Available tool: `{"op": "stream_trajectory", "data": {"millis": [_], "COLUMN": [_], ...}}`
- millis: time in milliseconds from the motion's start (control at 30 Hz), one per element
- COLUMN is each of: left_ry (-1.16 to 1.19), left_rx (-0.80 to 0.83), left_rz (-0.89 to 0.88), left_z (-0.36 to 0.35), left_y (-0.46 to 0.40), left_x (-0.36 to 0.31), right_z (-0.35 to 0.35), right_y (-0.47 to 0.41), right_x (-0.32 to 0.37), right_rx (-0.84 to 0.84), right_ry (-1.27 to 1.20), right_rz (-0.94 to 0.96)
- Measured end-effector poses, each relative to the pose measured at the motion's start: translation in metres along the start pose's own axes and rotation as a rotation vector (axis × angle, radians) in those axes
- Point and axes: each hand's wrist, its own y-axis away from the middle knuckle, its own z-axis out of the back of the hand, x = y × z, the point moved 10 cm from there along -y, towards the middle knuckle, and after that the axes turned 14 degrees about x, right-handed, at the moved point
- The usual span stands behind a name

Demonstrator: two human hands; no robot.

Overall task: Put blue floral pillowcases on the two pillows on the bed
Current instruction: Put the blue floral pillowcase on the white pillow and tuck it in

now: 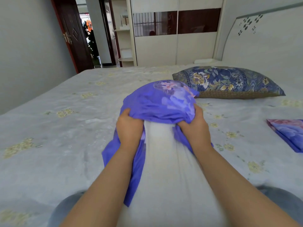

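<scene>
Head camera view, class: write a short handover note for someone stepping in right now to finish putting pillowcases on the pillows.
Left hand and right hand: each grips the bunched open edge of the purple-blue floral pillowcase.
That pillowcase covers only the far end of the long white pillow, which lies toward the person on the pale floral bedsheet.
A second folded blue floral pillowcase lies at the right edge.
A dark blue floral pillow rests near the headboard.
Done: first case started.
Left: pull it fully down, then dress the other pillow.
</scene>
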Motion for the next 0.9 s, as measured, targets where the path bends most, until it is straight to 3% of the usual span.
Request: {"op": "stream_trajectory", "data": {"millis": [67, 167, 267, 333, 433, 567, 700, 800, 900], "left_ry": [-0.051, -0.202, -0.521, -0.711, -0.682, -0.391, -0.329, -0.371, -0.565], "left_rx": [0.017, 0.225, 0.412, 0.423, 0.216, -0.081, -0.029, 0.074, 0.148], "left_rz": [-0.047, -0.007, 0.021, -0.005, -0.160, -0.368, -0.372, -0.283, -0.247], "left_z": [0.008, -0.002, -0.027, -0.039, -0.024, 0.025, 0.036, 0.027, 0.014], "left_y": [-0.037, -0.095, -0.112, -0.095, -0.063, -0.034, -0.024, -0.023, -0.018], "left_x": [-0.036, -0.053, -0.014, 0.020, 0.025, -0.017, -0.043, -0.035, -0.021], "right_z": [0.002, -0.001, -0.017, -0.039, -0.051, -0.010, -0.004, -0.011, -0.016], "right_y": [-0.038, -0.095, -0.118, -0.115, -0.086, -0.043, -0.034, -0.037, -0.037], "right_x": [0.025, 0.043, 0.048, 0.046, 0.050, 0.074, 0.092, 0.101, 0.089], "right_rx": [-0.010, 0.005, 0.013, 0.034, 0.023, -0.183, -0.006, 0.121, 0.125], "right_ry": [-0.018, 0.239, 0.592, 0.790, 0.699, 0.289, -0.135, 0.014, 0.532], "right_rz": [0.061, -0.042, -0.015, 0.103, 0.311, 0.438, 0.382, 0.308, 0.209]}}
